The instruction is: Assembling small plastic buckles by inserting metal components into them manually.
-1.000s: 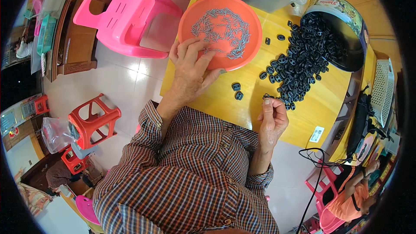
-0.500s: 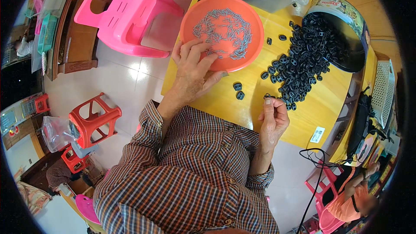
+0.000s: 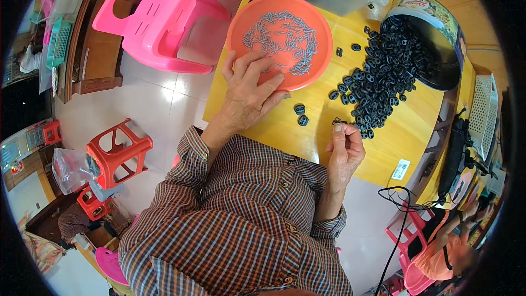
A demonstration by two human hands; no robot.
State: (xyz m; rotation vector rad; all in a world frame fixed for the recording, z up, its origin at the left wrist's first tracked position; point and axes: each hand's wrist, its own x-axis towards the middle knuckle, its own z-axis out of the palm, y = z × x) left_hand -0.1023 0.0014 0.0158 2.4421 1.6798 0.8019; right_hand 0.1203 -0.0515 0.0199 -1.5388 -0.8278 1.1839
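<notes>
Gray metal pins (image 3: 306,49) are covered in part by the bent fingers of the left hand (image 3: 249,92), held over the near rim of an orange bowl (image 3: 323,33); whether any are gripped cannot be told. A small black piece (image 3: 336,121) is pinched in the right hand (image 3: 346,148), beside a pile of black pieces (image 3: 378,85) spread across the yellow surface (image 3: 392,145) from a tipped tin (image 3: 427,6).

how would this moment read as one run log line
left hand: over rim of orange bowl with grey pins | right hand: pinching black part | yellow table: black pieces heaped at tipped tin
</notes>
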